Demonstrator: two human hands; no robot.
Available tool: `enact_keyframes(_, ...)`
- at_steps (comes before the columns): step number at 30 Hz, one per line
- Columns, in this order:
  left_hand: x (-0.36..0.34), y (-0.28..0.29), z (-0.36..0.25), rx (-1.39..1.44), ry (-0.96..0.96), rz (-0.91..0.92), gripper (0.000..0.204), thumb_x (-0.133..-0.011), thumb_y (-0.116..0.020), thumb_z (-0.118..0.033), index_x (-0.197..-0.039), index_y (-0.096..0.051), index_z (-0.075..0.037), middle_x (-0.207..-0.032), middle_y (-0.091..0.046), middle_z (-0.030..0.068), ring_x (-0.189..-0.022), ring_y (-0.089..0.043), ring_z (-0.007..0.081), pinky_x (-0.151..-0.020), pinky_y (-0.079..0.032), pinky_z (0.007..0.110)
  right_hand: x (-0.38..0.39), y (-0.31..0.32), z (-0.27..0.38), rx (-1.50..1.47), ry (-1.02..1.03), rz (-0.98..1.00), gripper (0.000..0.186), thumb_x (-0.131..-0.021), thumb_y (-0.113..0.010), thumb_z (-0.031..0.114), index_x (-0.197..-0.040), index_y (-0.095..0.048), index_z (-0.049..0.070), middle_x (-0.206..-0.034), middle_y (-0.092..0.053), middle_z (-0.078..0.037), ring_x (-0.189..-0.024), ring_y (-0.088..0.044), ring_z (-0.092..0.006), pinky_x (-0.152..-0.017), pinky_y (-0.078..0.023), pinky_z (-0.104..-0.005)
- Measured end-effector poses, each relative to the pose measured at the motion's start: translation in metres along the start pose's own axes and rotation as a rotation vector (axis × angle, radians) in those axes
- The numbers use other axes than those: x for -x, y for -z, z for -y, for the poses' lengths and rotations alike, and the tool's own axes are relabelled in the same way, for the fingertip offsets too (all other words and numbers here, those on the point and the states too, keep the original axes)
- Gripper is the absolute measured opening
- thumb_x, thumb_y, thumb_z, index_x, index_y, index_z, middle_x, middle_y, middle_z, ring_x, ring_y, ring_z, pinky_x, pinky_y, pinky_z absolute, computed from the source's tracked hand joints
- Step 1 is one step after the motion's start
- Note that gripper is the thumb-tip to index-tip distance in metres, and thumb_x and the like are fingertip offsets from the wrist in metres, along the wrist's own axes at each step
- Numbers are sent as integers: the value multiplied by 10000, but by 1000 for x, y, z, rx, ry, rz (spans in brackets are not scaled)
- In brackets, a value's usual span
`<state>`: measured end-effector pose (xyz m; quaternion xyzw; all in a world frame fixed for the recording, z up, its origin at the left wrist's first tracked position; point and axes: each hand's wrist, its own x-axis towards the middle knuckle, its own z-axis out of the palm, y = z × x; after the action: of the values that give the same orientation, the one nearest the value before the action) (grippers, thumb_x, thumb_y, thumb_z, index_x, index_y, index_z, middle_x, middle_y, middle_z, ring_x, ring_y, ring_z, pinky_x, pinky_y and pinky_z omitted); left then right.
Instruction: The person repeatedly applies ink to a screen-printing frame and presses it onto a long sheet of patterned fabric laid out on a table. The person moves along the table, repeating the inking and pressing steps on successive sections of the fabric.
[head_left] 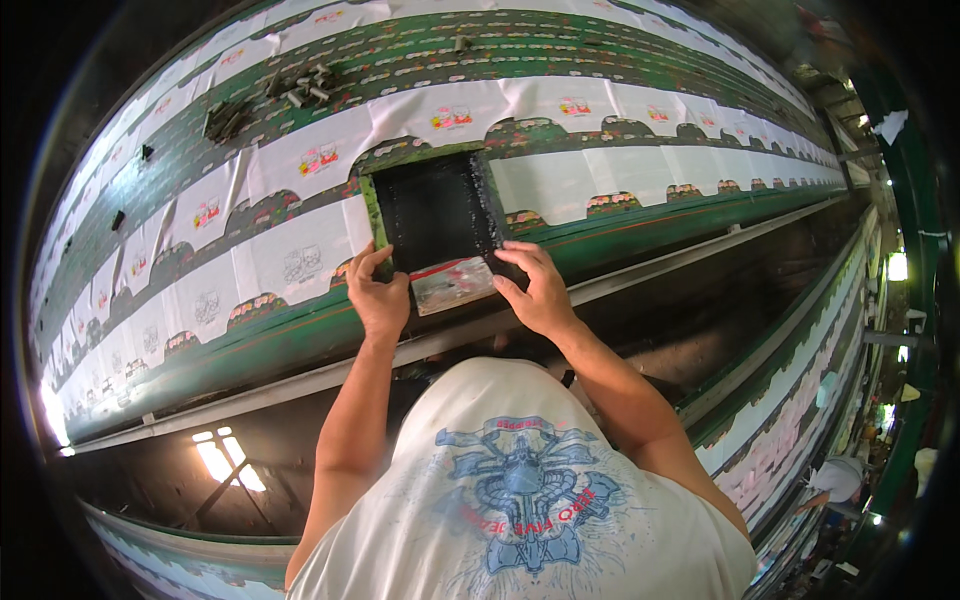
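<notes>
A printing screen [428, 210] with a dark mesh, green-stained sides and a pale, red-smeared near bar lies on a long green table. My left hand [377, 290] grips its near left corner; my right hand [528, 285] grips the near right corner. Under and around it run rows of white fabric pieces [270, 250]. Some pieces in the farther row carry small red and yellow printed figures [320, 158]; several near ones show pale grey outlines.
Piles of small cylinders [300, 88] sit on the table's far part. A metal rail [640, 258] runs along the near edge. A second table [785, 400] with white pieces stretches along the right. A co-worker in a pale top [838, 482] bends at the lower right.
</notes>
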<state>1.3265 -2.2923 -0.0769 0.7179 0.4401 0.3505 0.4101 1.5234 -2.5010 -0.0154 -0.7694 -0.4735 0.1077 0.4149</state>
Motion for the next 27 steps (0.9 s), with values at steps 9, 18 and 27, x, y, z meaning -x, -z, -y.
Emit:
enact_keyframes(9,20,-87,-51,39,-134,-49,362,-788,-755,78,-1118,-811,-60,-1523,-700,241,-1414,-645,407,-1233,-483,509,19,77,-82,-214,-17,-7,398,-978,-842,182,-1344,-792,31,-1476,-736,-186,-1402,-654,-373,-1234,-473,-489)
enact_keyframes(18,52,-210,-88,138,-50,-85,313,-772,-762,55,-1060,-803,-60,-1479,-730,244,-1406,-654,398,-1227,-487,483,16,180,-163,-169,-3,49,409,-968,-816,153,-1357,-791,29,-1486,-738,-184,-1411,-649,-379,-1236,-471,-493)
enact_keyframes(27,51,-226,-85,258,126,-73,273,-753,-767,54,-1012,-802,-27,-1514,-737,270,-1360,-716,363,-1192,-516,418,8,190,-168,28,190,45,364,-978,-823,147,-1330,-779,69,-1465,-721,-155,-1412,-635,-419,-1218,-487,-531)
